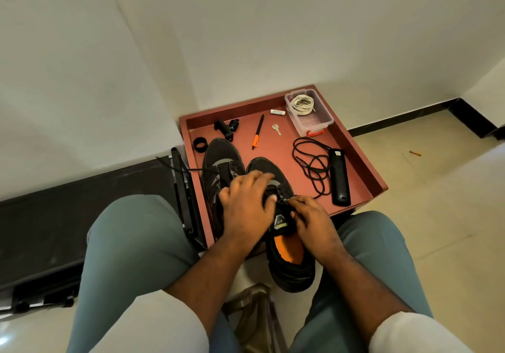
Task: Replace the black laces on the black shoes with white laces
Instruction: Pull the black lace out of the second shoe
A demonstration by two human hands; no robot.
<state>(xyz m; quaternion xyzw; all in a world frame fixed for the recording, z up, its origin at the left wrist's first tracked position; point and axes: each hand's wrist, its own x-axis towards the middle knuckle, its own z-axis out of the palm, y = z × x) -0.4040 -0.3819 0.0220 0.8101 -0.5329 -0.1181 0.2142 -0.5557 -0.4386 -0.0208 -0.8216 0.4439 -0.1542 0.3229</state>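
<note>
Nearest to us lies the heel of the right-hand shoe, black, its orange insole showing in the open mouth and a small yellow-and-grey tag on the tongue. This heel end overhangs the near edge of the reddish tray, between our knees in blue-grey trousers.

Our right hand rests on that shoe's tongue area with its fingers curled, and the fingertips seem to pinch a black lace at the eyelets; the grip is tight and small, though we cannot tell exactly which strand it holds. Our left hand lies over the front of the same shoe, fingers spread and bent down across the upper, pressing it in place.

The second black shoe stands just beside it on the left, touching, toe pointing away from us, with its black lace trailing out over the tray's left rim.

A loose black lace lies in a tangle on the tray floor to the right of the shoes, next to a black remote-like handle. The white laces sit coiled in a clear plastic box at the tray's far right corner, well apart from both hands.
</note>
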